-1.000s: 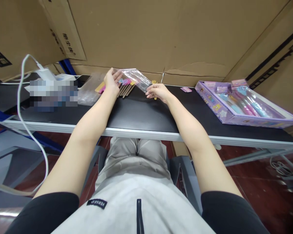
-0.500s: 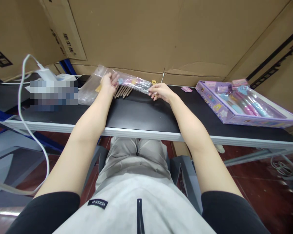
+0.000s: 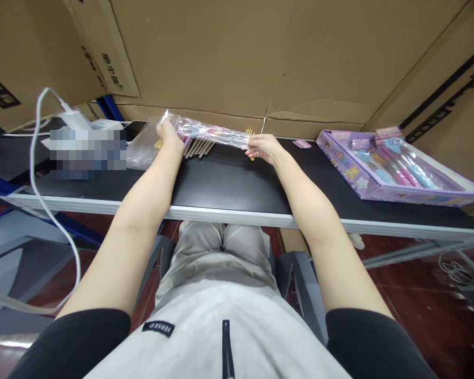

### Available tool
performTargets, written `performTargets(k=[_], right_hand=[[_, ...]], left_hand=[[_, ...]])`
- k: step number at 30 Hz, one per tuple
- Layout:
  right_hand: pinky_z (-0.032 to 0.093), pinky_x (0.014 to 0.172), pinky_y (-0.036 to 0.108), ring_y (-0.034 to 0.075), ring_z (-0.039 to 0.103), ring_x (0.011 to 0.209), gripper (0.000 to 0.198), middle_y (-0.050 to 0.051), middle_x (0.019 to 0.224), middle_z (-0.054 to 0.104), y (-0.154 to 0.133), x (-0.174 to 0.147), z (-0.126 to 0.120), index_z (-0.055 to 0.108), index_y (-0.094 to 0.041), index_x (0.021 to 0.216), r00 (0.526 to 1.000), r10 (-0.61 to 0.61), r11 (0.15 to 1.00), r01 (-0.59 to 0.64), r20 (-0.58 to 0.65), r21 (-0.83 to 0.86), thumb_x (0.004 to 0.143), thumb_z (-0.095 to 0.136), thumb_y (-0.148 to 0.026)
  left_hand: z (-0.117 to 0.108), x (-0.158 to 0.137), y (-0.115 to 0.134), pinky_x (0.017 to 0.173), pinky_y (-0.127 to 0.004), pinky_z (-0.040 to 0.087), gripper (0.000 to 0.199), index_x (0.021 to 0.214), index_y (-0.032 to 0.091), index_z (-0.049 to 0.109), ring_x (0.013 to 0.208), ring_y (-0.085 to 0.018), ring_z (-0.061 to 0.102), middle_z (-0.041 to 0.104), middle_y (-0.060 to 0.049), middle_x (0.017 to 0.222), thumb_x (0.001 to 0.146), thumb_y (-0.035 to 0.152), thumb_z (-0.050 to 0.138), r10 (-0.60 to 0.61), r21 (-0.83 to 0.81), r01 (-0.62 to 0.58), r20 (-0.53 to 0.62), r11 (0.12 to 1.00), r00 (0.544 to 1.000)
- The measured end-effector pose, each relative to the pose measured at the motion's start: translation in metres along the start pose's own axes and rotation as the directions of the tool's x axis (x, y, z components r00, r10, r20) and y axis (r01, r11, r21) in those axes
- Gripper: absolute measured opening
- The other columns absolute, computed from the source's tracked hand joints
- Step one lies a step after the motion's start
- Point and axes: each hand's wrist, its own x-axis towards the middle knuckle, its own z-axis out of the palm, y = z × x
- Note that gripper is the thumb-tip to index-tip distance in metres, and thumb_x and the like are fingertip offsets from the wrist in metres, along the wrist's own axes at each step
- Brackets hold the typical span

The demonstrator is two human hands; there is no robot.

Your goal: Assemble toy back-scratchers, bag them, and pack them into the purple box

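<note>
A long clear plastic bag (image 3: 215,132) with small coloured items showing through it stretches between my hands above the black tabletop (image 3: 229,184). Its left end is gripped by my left hand (image 3: 169,132), whose fingers are partly hidden behind the film. At the other end my right hand (image 3: 264,147) pinches the bag between thumb and fingers. Beneath the bag lie several metallic brown rods (image 3: 198,149) side by side. A yellow comb-like piece (image 3: 250,131) shows just behind my right fingers. Another clear bag (image 3: 140,150) rests by my left wrist.
To the right stands a purple box (image 3: 359,184) holding wrapped pink and blue items. A small pink card (image 3: 302,143) lies beside it. At left are a white device (image 3: 77,120) with a white cable (image 3: 33,173) and a blurred-out patch. Cardboard (image 3: 221,58) walls the back.
My left hand has turned and closed around the bag's left end, shifting slightly left. My right hand has moved a little right, and the bag looks tauter.
</note>
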Motion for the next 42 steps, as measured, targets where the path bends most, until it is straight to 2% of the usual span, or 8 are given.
performTargets(k=[4,7,11,13,19,31,37,42], right_hand=[[0.056,0.056,0.017,0.007,0.063,0.05,0.01,0.003,0.067,0.071,0.0,-0.002,0.0,0.065,-0.012,0.087,1.0,0.003,1.0,-0.003,0.013,0.003,0.093,0.073,-0.008],[0.056,0.056,0.017,0.007,0.063,0.05,0.01,0.004,0.067,0.072,0.001,-0.003,0.0,0.066,-0.012,0.087,1.0,-0.001,1.0,0.0,0.023,0.025,0.093,0.073,-0.008],[0.053,0.054,0.015,0.006,0.063,0.05,0.008,0.003,0.068,0.072,0.001,-0.003,0.002,0.066,-0.012,0.089,0.997,-0.029,0.998,0.025,0.069,0.064,0.094,0.071,-0.008],[0.053,0.054,0.014,0.006,0.063,0.05,0.008,0.002,0.068,0.072,0.0,-0.003,0.003,0.066,-0.012,0.09,0.995,-0.035,0.998,0.03,0.089,0.064,0.093,0.073,-0.009],[0.054,0.051,0.018,0.009,0.062,0.047,0.017,0.005,0.063,0.07,-0.001,-0.007,0.011,0.062,-0.013,0.08,0.995,0.058,0.996,-0.053,0.079,-0.065,0.091,0.073,-0.006],[0.046,0.043,0.021,0.009,0.051,0.041,0.044,0.004,0.056,0.063,0.0,-0.001,0.006,0.059,-0.018,0.074,0.999,0.01,0.945,0.008,0.053,-0.326,0.091,0.077,-0.054],[0.06,0.098,0.047,0.032,0.075,0.104,0.036,0.019,0.103,0.076,0.006,0.011,-0.019,0.072,-0.015,0.098,0.953,-0.267,0.615,0.055,-0.142,-0.787,0.1,0.063,-0.049],[0.053,0.109,0.051,0.035,0.065,0.128,0.027,0.018,0.129,0.072,0.011,0.014,-0.019,0.075,-0.015,0.109,0.975,-0.21,0.429,0.023,-0.075,-0.903,0.094,0.07,-0.037]], left_hand=[[-0.006,-0.026,0.017,0.108,-0.056,0.02,0.032,0.128,0.016,0.054,0.157,-0.033,0.013,0.056,-0.009,0.143,0.106,0.039,0.051,0.263,0.309,-0.185,-0.234,0.933,0.936],[0.001,-0.052,0.02,0.117,-0.061,0.012,0.062,0.137,0.027,0.058,0.161,-0.037,0.009,0.06,-0.011,0.146,0.093,0.071,0.059,0.568,0.417,-0.587,0.183,0.694,0.802],[0.024,-0.081,0.016,0.125,-0.065,0.005,0.097,0.155,0.025,0.045,0.157,-0.045,0.025,0.049,-0.017,0.16,0.075,0.064,0.081,0.568,0.304,-0.86,0.652,0.41,0.502],[0.033,-0.087,0.013,0.126,-0.068,0.003,0.087,0.155,0.022,0.045,0.153,-0.045,0.032,0.054,-0.019,0.154,0.079,0.05,0.079,0.541,0.297,-0.89,0.712,0.345,0.447],[0.038,-0.081,0.005,0.122,-0.069,0.018,0.035,0.122,0.024,0.067,0.124,-0.039,0.058,0.069,-0.015,0.117,0.092,0.02,0.05,0.559,0.349,-0.881,0.681,0.319,0.473],[0.039,-0.073,0.004,0.104,-0.056,0.044,0.028,0.109,0.018,0.07,0.119,-0.042,0.062,0.071,-0.021,0.113,0.088,0.018,0.052,0.458,0.394,-0.871,0.741,0.295,0.491],[0.028,-0.054,-0.003,0.102,-0.057,0.046,0.025,0.097,0.022,0.075,0.113,-0.044,0.066,0.075,-0.016,0.103,0.078,0.013,0.061,0.419,0.46,-0.811,0.697,0.362,0.582],[0.024,-0.058,0.002,0.105,-0.052,0.048,0.038,0.114,0.016,0.076,0.119,-0.042,0.068,0.076,-0.019,0.115,0.081,0.008,0.058,0.274,0.574,-0.788,0.739,0.224,0.616]])
